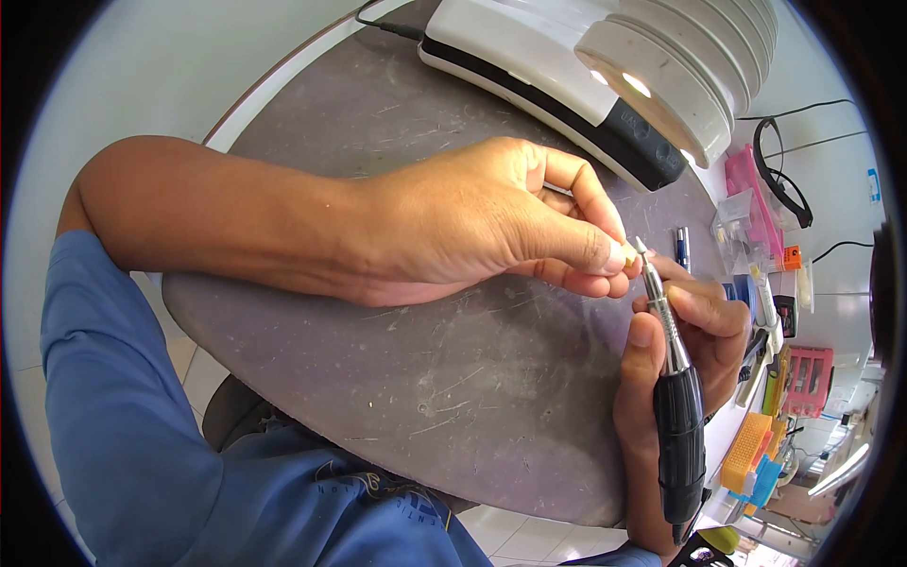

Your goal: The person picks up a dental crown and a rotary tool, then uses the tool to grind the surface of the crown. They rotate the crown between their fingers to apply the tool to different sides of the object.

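My left hand [482, 217] reaches in from the left with its thumb and fingertips pinched together on a small pale yellow piece [629, 253]. Most of that piece is hidden by the fingertips, so its kind does not show. In my right hand [709, 326] is a rotary handpiece [679, 425] with a black body and a silver nose. A pale, pointed bit [641, 245] at the nose end is right at the yellow piece. The fingertips of both hands are close together here.
A scratched grey tabletop [406, 359] lies under my hands. Behind them stands a white device [520, 57] with a dark button panel, beside a ribbed white lamp head [652, 85]. Safety glasses [782, 175], a pink rack [809, 381] and an orange block [746, 452] are at the right.
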### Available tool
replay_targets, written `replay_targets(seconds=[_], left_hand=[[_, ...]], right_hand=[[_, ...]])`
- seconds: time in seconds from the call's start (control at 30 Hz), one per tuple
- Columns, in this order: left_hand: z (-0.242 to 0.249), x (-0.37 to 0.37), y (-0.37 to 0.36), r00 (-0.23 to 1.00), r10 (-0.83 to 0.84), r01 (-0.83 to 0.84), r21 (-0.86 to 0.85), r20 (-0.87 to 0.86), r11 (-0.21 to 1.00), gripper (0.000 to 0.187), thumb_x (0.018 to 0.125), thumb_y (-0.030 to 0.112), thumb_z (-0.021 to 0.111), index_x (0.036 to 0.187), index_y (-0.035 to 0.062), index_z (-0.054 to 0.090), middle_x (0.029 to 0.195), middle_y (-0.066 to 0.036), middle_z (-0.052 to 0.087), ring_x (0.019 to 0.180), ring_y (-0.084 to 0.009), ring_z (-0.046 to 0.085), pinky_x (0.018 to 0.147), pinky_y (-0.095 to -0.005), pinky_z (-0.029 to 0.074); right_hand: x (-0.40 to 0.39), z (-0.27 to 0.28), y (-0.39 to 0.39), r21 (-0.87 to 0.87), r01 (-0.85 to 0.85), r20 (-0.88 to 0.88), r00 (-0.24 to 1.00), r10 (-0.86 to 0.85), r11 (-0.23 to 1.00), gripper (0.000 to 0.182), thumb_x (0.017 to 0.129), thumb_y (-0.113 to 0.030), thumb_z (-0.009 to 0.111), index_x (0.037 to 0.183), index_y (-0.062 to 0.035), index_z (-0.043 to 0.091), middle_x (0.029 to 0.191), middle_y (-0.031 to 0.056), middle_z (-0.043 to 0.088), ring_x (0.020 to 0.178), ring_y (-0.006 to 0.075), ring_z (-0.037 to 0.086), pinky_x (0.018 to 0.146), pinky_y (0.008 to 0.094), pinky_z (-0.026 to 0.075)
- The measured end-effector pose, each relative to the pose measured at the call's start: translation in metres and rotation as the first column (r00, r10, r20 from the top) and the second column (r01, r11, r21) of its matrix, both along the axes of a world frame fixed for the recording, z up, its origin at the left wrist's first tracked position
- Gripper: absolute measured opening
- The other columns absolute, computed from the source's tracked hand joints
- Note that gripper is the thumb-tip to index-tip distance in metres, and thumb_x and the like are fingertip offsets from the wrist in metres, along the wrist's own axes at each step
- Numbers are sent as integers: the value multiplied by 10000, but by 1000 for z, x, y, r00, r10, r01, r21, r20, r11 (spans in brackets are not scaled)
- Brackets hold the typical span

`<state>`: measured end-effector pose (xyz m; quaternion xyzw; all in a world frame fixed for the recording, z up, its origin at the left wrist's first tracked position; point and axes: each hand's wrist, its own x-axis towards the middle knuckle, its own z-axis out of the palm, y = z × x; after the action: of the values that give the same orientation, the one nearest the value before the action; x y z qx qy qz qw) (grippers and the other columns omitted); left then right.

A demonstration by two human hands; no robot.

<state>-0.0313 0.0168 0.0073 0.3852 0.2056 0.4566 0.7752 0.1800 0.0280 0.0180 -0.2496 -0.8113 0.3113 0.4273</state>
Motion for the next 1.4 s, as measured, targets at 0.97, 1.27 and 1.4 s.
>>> replay_targets(seconds=[0.97,1.27,1.4], left_hand=[[4,2,-1,998,42,-43,-14,-46,999,175,883,102,600,1023,6,556,1016,-87,607,937,-126,605,827,-224,514],[0,1,-1,999,39,-39,4,-14,999,178,882,66,587,1042,-10,569,1031,-104,599,965,-145,603,869,-246,509],[-2,1,0,999,37,-37,19,19,999,183,862,49,606,1028,-5,552,1034,-113,598,996,-162,591,902,-267,488]], right_hand=[[2,1,-1,9,-17,-22,1000,17,1000,356,793,-67,692,1018,-58,417,880,105,536,975,299,618,782,315,490],[1,0,-1,51,-26,31,999,25,998,361,787,-69,696,1007,-57,409,899,109,529,988,344,613,831,361,492],[2,0,-2,32,-7,43,999,6,999,367,783,-74,700,1007,-58,409,898,111,527,1001,359,606,854,381,489]])
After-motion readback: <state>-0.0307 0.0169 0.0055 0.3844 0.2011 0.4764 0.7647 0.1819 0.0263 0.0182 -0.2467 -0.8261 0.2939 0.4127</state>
